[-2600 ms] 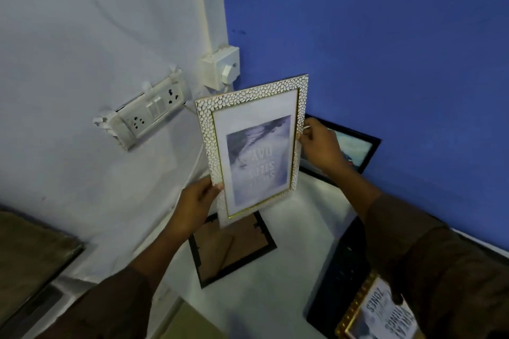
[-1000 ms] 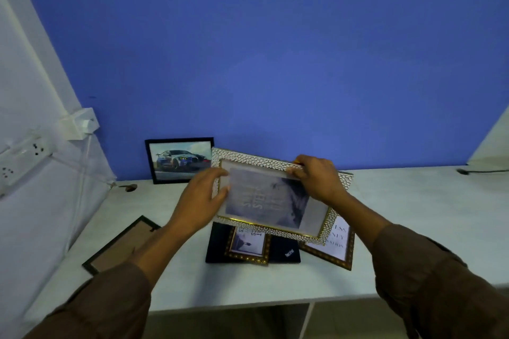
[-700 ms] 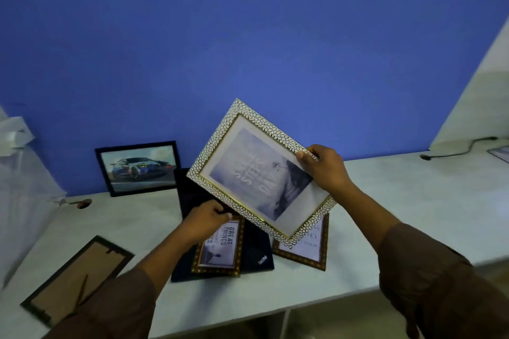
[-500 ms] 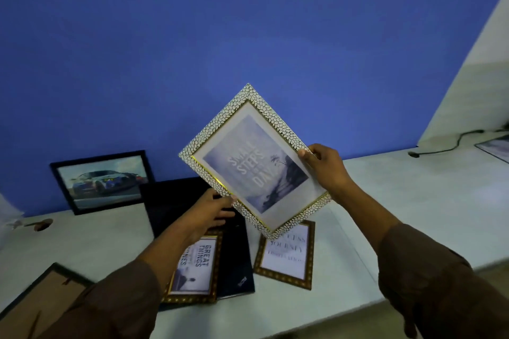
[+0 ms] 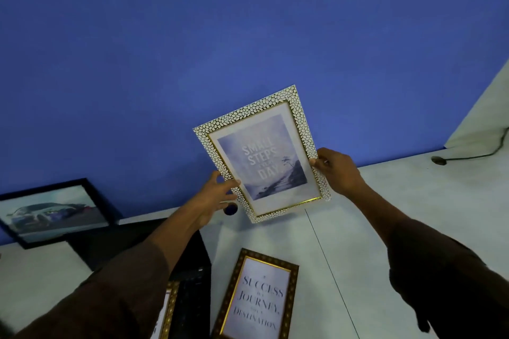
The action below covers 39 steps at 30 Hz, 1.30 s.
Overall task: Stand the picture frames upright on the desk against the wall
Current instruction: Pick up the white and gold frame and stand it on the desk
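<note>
I hold a white pebble-patterned frame with a "Small Steps Every Day" print, nearly upright in portrait and tilted a little left, above the white desk in front of the blue wall. My left hand grips its lower left edge. My right hand grips its right edge. A black frame with a car photo stands against the wall at the left. A gold-brown "Success" frame lies flat near the desk's front. Another gold frame lies partly hidden under my left sleeve.
A dark flat object lies on the desk under my left arm. A black cable runs along the desk at the far right beside a white side wall. A small dark hole sits in the desk near the wall.
The white frame has turned from a diagonal tilt to nearly upright portrait and moved toward the wall. The view swung right and closer, and both hands kept their grip.
</note>
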{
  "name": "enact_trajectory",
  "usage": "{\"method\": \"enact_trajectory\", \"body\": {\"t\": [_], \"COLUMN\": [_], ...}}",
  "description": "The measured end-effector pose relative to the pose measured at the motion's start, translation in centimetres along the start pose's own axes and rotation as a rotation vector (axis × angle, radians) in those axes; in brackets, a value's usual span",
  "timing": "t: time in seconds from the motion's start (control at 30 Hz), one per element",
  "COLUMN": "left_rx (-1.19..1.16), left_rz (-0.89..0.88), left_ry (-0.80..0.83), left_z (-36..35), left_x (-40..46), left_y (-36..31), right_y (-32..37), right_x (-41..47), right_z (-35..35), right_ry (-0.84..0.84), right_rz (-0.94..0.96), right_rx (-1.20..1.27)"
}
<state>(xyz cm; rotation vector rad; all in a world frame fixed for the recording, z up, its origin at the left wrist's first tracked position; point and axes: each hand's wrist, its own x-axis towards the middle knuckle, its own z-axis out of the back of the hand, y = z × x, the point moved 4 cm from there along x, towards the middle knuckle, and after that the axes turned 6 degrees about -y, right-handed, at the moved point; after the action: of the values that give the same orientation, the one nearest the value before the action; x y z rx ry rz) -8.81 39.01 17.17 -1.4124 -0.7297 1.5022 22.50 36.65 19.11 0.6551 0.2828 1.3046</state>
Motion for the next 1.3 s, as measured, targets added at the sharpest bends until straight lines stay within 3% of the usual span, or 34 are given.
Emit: {"method": "enact_trajectory", "body": {"t": [0.47, 0.9, 1.13, 1.3], "left_rx": [0.104, 0.192, 0.146, 0.288], "left_rz": [0.175, 0.14, 0.246, 0.39], "left_ry": [-0.17, -0.243, -0.285, -0.191], "left_z": [-2.7, -1.2, -2.0, -3.4], "left_x": [10.3, 15.0, 14.1, 9.6], "left_y": [3.1, 4.0, 6.8, 12.1], "right_y": [-7.5, -7.7, -8.4, -10.7], "right_x": [7.4, 10.5, 7.4, -1.3], "right_z": [-12.4, -16.6, -16.1, -17.2], "right_ry": [0.271, 0.317, 0.311, 0.404], "right_rz": [-0.094, -0.127, -0.3, -0.494], "right_rx": [0.021, 0.061, 0.079, 0.087]}}
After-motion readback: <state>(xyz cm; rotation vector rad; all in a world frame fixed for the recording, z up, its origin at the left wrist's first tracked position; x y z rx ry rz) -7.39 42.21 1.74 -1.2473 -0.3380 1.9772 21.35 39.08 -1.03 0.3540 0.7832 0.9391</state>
